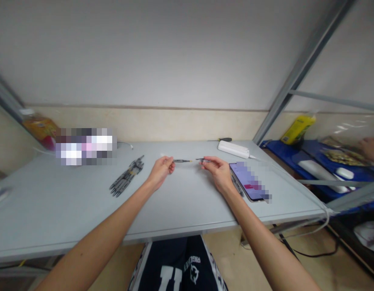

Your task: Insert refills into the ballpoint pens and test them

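Slim grey rod (pixel 181 161) juts from left fingers (pixel 169 162).

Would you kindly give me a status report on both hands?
Left hand: gripping slim gray piece. Right hand: pinching small dark piece. Pieces apart, nothing visibly between them; phone beside right hand.

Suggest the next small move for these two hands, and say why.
Probably ease the slim piece in the right hand toward the pen-like piece in the left hand: their ends face each other across a gap.
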{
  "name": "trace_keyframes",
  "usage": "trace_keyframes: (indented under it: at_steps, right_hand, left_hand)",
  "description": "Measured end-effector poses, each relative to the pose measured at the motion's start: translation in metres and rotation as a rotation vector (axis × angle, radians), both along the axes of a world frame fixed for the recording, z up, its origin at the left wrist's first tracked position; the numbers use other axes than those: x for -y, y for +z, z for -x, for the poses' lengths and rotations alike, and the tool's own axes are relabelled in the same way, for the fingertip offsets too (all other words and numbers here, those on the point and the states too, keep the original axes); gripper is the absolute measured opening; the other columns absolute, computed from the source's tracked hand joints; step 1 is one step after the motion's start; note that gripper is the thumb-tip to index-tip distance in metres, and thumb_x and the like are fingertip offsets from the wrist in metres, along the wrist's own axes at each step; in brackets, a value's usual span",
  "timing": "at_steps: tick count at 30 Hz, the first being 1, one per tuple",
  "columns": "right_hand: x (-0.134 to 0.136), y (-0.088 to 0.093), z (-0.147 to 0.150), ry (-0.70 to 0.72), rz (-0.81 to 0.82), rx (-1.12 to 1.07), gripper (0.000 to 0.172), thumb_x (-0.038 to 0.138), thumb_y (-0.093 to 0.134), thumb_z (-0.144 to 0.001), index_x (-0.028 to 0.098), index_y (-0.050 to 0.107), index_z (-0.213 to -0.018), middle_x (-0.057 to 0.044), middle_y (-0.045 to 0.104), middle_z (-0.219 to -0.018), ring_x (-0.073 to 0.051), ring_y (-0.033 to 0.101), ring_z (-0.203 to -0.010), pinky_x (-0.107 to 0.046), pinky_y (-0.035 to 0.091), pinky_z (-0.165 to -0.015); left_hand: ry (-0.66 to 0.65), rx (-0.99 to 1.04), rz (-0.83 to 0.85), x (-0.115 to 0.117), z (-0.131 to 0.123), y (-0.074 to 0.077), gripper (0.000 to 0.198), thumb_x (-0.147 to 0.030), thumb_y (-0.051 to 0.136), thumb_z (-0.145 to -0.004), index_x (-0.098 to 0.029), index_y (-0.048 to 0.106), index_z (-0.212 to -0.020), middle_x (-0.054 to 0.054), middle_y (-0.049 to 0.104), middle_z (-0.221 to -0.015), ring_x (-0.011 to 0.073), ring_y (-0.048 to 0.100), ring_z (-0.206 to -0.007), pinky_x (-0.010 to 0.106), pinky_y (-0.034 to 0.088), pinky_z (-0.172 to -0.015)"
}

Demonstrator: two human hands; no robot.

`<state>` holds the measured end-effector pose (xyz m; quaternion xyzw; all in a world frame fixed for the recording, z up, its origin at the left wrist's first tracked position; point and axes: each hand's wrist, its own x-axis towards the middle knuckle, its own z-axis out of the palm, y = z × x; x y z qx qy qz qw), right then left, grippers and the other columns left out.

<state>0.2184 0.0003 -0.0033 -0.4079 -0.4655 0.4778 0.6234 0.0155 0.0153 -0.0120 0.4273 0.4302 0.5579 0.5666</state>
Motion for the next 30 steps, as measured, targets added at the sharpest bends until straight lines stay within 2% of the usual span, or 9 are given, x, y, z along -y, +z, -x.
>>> trace_keyframes:
  at_steps: [18,25,30]
  right_hand:
    - [0.0030,0.0023,0.0017,0.009,0.029,0.078,0.031,0.031,0.077,-0.057,0.015,0.067,-0.081,-0.003,0.070,-0.066,-0.016,0.065,-0.063,-0.028,0.052,-0.065]
    - [0.0042,0.0009,0.0009,0.046,0.018,0.257,0.032,0.045,0.070,-0.066,0.014,0.064,-0.066,0.001,0.059,-0.049,-0.009,0.051,-0.042,-0.021,0.040,-0.046]
    - [0.0049,-0.0032,0.0002,0.005,0.087,0.362,0.050,0.059,0.052,-0.076,0.016,0.054,-0.050,0.003,0.046,-0.037,-0.007,0.040,-0.031,-0.021,0.029,-0.036]
  left_hand:
    - [-0.017,0.044,-0.012,0.0015,0.0007,0.0036,0.023,-0.030,0.068,-0.067,-0.014,0.052,-0.070,0.000,0.057,-0.057,0.0072,0.050,-0.051,0.020,0.036,-0.051]
    - [-0.021,-0.001,-0.092,-0.0003,0.0058,0.0012,0.024,-0.031,0.070,-0.067,-0.015,0.052,-0.070,0.001,0.061,-0.058,0.0091,0.055,-0.055,0.022,0.040,-0.055]
    - [-0.028,-0.079,-0.164,0.0013,0.0035,0.0012,0.028,-0.033,0.073,-0.064,-0.014,0.054,-0.071,0.001,0.062,-0.059,0.0110,0.058,-0.058,0.023,0.043,-0.059]
